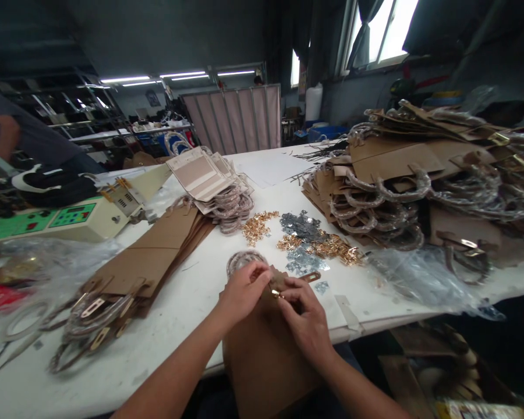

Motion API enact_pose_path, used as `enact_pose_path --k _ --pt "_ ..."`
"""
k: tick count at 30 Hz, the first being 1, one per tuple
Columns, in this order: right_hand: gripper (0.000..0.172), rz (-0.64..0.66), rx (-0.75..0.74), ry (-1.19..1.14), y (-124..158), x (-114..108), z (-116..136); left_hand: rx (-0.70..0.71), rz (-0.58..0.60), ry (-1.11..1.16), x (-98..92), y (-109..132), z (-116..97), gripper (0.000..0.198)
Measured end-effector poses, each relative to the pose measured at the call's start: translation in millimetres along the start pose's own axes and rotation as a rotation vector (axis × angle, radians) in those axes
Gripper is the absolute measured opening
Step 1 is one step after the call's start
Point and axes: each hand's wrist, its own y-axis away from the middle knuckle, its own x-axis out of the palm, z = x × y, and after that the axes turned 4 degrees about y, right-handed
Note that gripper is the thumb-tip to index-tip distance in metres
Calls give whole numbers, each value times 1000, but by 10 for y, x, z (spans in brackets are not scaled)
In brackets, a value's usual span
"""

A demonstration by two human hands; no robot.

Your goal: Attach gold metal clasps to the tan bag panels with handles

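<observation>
A brown bag panel (266, 355) hangs over the table's front edge toward my lap, its wrapped handle (247, 257) lying beyond my fingers. My left hand (247, 286) is closed in a pinch at the panel's top edge. From the right, my right hand (304, 308) pinches a small gold metal clasp (276, 293) against the panel. A brown tab with a gold slotted plate (311, 277) sticks out past the right fingers. Just beyond lie loose gold fittings (338, 249) and a heap of small silver plates (300, 226).
Stacked brown panels with wrapped handles (397, 163) rise at the right. More brown panels (144, 250) and lighter panels (205, 177) lie left. Clear plastic (419, 279) covers the right front edge. A green-topped machine (70, 218) stands left, near a person (21, 128).
</observation>
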Motion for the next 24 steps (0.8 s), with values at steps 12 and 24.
enact_pose_path --k 12,24 --pt "30 216 230 141 -302 -311 -36 -144 58 -609 120 41 96 46" --pt "17 199 -61 380 -210 -358 -105 -116 52 -653 123 55 26 37"
